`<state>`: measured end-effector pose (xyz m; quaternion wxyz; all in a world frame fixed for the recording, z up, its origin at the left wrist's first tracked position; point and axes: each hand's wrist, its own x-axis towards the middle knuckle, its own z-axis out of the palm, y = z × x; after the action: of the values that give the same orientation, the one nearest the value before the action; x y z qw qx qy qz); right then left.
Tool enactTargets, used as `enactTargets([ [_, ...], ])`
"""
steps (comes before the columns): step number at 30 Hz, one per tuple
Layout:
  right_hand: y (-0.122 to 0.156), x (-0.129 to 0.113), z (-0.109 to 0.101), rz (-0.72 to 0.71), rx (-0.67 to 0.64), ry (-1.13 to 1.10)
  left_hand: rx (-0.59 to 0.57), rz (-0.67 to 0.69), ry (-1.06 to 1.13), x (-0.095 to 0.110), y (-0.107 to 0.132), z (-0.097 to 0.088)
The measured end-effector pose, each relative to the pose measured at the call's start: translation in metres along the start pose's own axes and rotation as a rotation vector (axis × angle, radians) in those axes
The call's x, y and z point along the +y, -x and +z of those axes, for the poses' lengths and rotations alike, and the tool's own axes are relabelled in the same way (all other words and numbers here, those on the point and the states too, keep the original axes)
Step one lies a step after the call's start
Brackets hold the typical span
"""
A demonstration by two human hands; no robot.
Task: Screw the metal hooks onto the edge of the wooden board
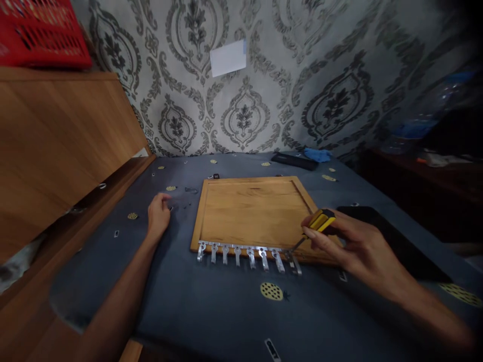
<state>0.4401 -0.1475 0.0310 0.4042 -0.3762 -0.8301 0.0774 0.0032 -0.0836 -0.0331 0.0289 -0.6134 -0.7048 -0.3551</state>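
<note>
My right hand (356,244) is closed round the yellow and black handle of a screwdriver (320,221). The screwdriver's shaft slants down to the left, its tip at the right end of a silver metal hook rail (249,249). Several hooks hang along this rail, which lies on the near edge of a framed wooden board (249,211). To the left of the board, my left hand (158,213) rests low over the cloth with its fingers curled in. Whatever its fingertips hold, if anything, is too small to make out. A few tiny dark pieces (187,205) lie just beside it.
A dark blue cloth (181,311) with pineapple prints covers the surface. At the back lie a black case (294,161) and a blue cloth (317,154). A flat black item (392,241) sits at right. A wooden cabinet (68,146) carrying a red basket (45,40) bounds the left.
</note>
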Motion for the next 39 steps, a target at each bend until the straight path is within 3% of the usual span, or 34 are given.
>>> enactTargets([
  [7, -0.001, 0.001, 0.0, 0.031, -0.013, -0.006, -0.011, -0.06, 0.099, -0.021, -0.004, 0.005],
  [20, 0.001, 0.003, -0.001, 0.069, -0.023, -0.021, -0.297, 0.207, 0.084, -0.004, -0.067, 0.041],
  [25, 0.002, 0.005, 0.0, 0.069, -0.015, -0.022, -0.352, 0.263, 0.059, -0.011, -0.077, 0.041],
  [33, -0.003, -0.002, -0.001, 0.105, 0.006, -0.024, -0.328, 0.282, 0.048, -0.012, -0.071, 0.033],
  [39, -0.003, 0.0, -0.001, 0.119, 0.015, -0.033, -0.247, 0.265, 0.037, 0.002, -0.044, 0.012],
])
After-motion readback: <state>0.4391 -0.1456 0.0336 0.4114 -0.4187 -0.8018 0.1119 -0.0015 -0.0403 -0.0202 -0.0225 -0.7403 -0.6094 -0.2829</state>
